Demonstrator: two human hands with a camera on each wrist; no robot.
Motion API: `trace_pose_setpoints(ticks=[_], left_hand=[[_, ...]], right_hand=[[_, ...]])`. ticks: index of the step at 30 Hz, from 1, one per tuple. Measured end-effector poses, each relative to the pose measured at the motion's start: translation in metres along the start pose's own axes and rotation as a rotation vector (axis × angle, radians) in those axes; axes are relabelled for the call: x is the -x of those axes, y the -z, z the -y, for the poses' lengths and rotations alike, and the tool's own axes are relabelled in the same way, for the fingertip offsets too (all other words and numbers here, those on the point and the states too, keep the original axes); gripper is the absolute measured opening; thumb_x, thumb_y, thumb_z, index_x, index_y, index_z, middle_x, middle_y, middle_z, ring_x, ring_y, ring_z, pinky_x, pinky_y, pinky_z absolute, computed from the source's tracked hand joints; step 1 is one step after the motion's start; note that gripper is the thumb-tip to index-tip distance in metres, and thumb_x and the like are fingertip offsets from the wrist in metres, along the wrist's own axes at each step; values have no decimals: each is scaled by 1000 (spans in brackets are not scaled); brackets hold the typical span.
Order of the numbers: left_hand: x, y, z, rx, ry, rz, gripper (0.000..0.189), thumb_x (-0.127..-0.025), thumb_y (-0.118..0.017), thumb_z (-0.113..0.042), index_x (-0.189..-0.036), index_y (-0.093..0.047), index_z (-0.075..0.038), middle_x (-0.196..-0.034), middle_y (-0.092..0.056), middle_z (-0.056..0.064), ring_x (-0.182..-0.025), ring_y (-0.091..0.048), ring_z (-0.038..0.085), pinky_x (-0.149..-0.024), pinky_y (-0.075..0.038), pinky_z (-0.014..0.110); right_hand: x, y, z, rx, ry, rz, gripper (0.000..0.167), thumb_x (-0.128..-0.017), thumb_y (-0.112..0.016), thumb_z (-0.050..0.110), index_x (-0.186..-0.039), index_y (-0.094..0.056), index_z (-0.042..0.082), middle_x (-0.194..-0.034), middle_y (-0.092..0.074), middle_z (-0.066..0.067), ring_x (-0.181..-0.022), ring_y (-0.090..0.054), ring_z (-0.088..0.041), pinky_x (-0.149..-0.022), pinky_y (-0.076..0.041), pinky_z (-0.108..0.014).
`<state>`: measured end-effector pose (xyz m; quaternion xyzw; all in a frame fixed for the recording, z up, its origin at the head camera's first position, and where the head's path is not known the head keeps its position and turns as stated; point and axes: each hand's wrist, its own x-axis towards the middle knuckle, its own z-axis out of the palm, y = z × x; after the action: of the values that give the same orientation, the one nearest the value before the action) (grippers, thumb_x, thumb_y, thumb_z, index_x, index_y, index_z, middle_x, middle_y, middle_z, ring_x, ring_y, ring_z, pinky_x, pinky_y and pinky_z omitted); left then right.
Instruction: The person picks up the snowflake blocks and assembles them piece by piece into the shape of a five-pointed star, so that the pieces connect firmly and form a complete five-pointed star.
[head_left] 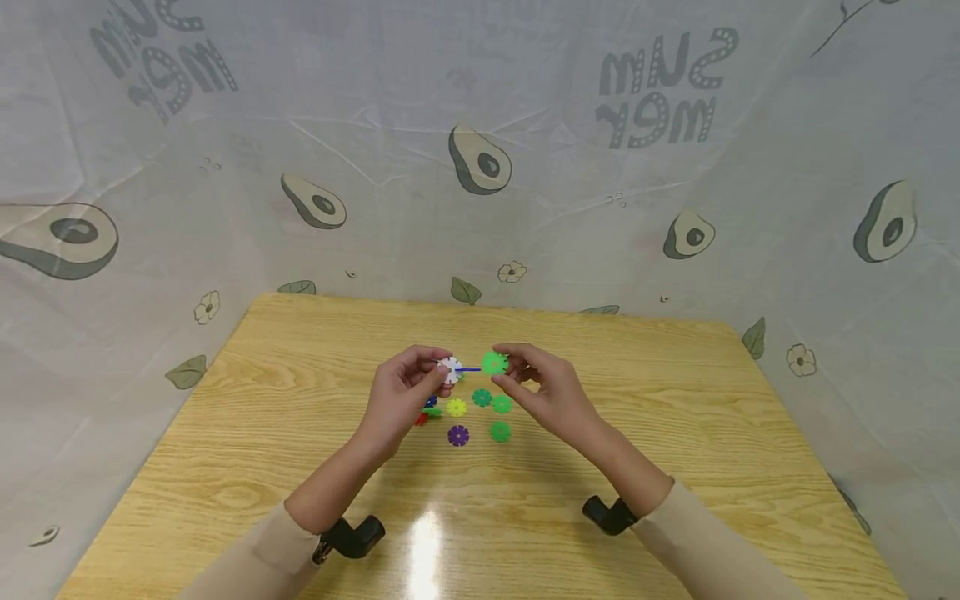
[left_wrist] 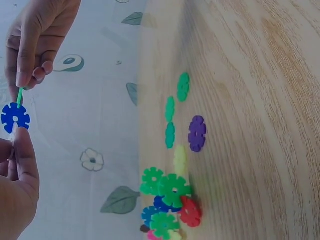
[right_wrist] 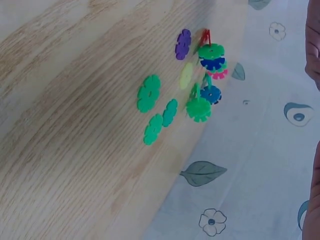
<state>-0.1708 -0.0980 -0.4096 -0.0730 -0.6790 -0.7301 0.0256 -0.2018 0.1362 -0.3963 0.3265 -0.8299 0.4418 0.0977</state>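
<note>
Forearms converge; left hand pinches white disc, right hand green disc.

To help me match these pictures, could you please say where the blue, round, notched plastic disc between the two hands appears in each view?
Head: the blue, round, notched plastic disc, edge-on as a thin strip, below centre between left hand and right hand.
Left wrist: face-on, at the left edge, about mid-height.
Right wrist: not in it.
Shared landmark: the yellow, round, notched plastic disc, seen in all three.
</note>
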Motion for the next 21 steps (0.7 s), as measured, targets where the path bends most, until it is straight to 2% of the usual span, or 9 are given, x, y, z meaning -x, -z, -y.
trace_pose_setpoints(ticks=[5, 9, 13, 21], left_hand=[[2, -1, 1, -116, -72, 6, 20, -104, -63, -6, -122, -70, 2, -103, -68, 23, -81, -68, 8, -77, -62, 22], [3, -3, 3, -218, -155, 21, 20, -104, -64, -8, -120, -73, 0, -100, -69, 25, -80, -65, 6, -74, -60, 21], [4, -5, 5, -295, -221, 23, 18, -104, -65, -7, -118, -74, -2, -96, -71, 21, -80, -64, 6, -71, -58, 20], [5, -8, 7, -416, -360, 18, 15, -101, -66, -2, -112, -77, -2, -97, -73, 13, -80, -65, 9, -69, -57, 19]], right_hand=[[-1, 2, 1, -46, -38, 26, 35, -97, -74, 8, -131, -68, 1, -95, -71, -8, -85, -66, -9, -79, -61, -22], [-2, 2, 4, -63, -85, 90, 33, -98, -74, 11, -130, -69, 3, -95, -72, -7, -84, -66, -9, -79, -61, -22], [-2, 0, 6, -52, -119, 140, 32, -98, -75, 13, -128, -70, 4, -92, -70, -5, -81, -63, -8, -77, -59, -22], [-1, 1, 8, -59, -136, 165, 30, -98, -74, 14, -126, -70, 4, -92, -69, -4, -79, -62, -7, -76, -59, -23]])
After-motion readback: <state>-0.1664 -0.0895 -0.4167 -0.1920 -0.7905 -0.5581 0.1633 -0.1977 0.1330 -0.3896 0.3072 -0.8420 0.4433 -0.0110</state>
